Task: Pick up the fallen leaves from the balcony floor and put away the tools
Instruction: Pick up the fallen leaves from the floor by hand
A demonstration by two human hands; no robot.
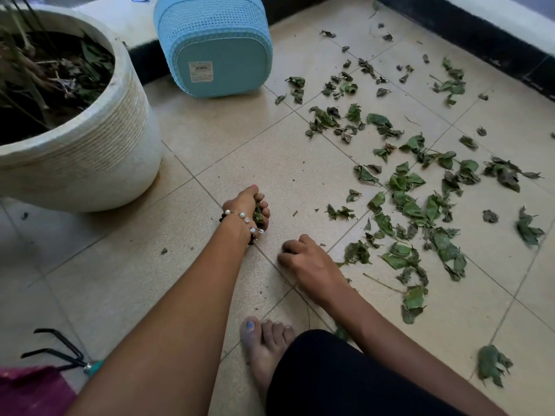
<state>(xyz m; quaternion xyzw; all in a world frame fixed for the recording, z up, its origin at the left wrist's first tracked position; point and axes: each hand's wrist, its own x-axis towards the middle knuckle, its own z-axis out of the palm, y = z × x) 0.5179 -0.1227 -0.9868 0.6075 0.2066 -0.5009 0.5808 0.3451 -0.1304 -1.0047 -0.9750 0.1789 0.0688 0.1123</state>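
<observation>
My left hand (247, 205) is cupped palm-up just above the tiled floor (228, 151), fingers curled around a small wad of green leaves (257, 214) that shows between my fingertips and palm. A bead bracelet (244, 219) circles that wrist. My right hand (306, 261) sits on the floor just beside it, on the side away from the white pot (99, 151), knuckles up and fingers curled under; I cannot tell whether anything is pinched beneath them.

Taking the white pot as my landmark: it stands on the floor beyond my left arm, holding soil and dried stems. The held wad is near the pot's base, a tile or so away from it. The scattered leaves (414, 202) still lying loose cover the floor on the far side of my hands from the pot, the nearest ones almost touching my right hand's knuckles, the rest spreading outward toward the dark wall edge (480, 28). One lone leaf (491, 364) lies further off again, past my right forearm.

A light blue basket (213, 46) lies tipped on its side next to the pot, its bottom facing me. A black hand rake (60, 352) with a teal handle lies on the floor on the near side of the pot, beside a pink cloth (33, 391). My bare foot (264, 349) rests on the tiles between my two forearms.
</observation>
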